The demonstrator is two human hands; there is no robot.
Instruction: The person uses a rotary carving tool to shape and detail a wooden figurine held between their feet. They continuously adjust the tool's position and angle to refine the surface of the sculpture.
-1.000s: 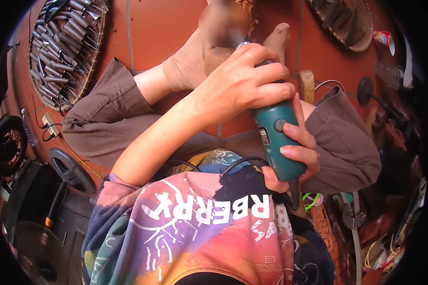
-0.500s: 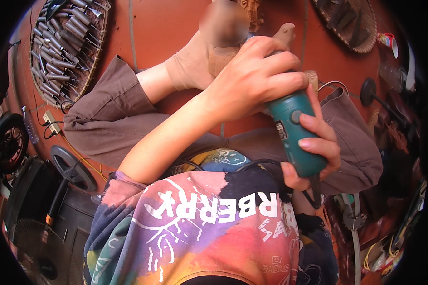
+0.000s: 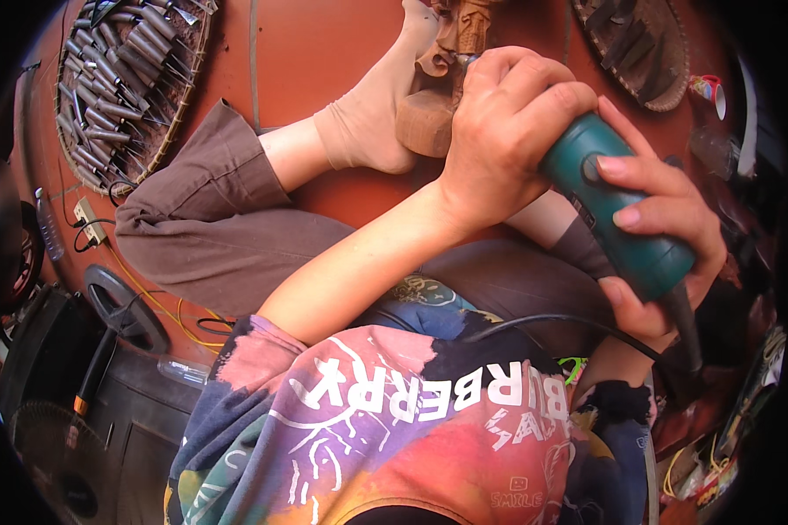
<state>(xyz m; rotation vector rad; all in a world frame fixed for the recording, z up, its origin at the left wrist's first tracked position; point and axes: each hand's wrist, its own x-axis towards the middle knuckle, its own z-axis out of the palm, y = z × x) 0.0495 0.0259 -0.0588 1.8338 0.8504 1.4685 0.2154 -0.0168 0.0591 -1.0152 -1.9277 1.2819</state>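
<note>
A green handheld rotary grinder [image 3: 620, 206] slants from upper left to lower right, gripped by both of my hands. My left hand [image 3: 512, 122] wraps around its front end, hiding much of it. My right hand [image 3: 674, 197] holds the rear of the body, its fingers spread along the side and the thumb underneath. The metal tip reaches a brown wood carving [image 3: 474, 31] with a rounded block base [image 3: 425, 124]; whether it touches is too small to tell. My bare left foot [image 3: 368, 122] rests against the carving. A black cord [image 3: 578, 322] trails from the grinder's rear across my lap.
A round woven basket [image 3: 190, 103] at far left holds many wooden-handled chisels. Another basket [image 3: 677, 92] with dark pieces lies at far right, near a red and white cup [image 3: 711, 94]. A power strip [image 3: 87, 220] with wires sits left, above a black round stand [image 3: 127, 306].
The grinder's rear has swung to the right, so it lies more slanted. Both hands have shifted right with it. More of the carving shows, while my right foot is now mostly covered.
</note>
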